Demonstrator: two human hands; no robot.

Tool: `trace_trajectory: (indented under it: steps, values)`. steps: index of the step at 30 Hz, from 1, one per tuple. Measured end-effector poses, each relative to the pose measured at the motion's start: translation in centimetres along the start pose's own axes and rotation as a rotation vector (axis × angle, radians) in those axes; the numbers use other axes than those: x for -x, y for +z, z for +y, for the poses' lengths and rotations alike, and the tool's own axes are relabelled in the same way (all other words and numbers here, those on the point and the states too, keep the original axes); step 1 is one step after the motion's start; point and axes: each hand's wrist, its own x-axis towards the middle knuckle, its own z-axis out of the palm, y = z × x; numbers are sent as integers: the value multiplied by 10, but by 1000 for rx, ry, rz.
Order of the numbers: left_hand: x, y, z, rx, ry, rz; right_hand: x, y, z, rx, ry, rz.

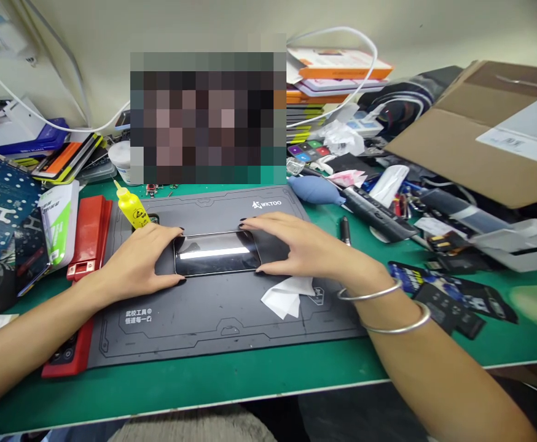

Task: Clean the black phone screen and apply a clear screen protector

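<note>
A smartphone [217,261] with a dark, glossy face lies lengthwise across the grey work mat [180,328], a bright strip of light reflected in its glass. My left hand [142,261] grips its left end, thumb on the near edge and fingers on the far edge. At the other end, my right hand [303,245] clasps the phone the same way between thumb and fingers. A folded white tissue [289,298] rests on the mat below my right hand. Just beyond my left hand stands a tilted yellow squeeze bottle [133,207] with a pointed tip.
A long red tool [86,236] lies along the mat's left edge. Right of the mat are a black pen [344,231], a blue air blower [317,189] and loose phone parts. A cardboard box [457,135] leans over clutter at the right. The far centre is blurred out.
</note>
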Motion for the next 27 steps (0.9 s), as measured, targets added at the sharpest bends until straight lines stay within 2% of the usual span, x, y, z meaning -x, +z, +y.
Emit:
trace_trajectory:
  steps: [6, 11, 15, 27]
  values:
    - [0, -2, 2, 15, 39, -1, 0, 0, 0, 3, -18, 10]
    - [1, -2, 4, 18, 44, -3, 3, -10, 1, -38, -103, 40]
    - [2, 0, 4, 29, 34, 25, 6, -16, 5, -39, -116, 55]
    - [0, -1, 6, 1, 32, 15, 1, -4, -1, -47, -169, 30]
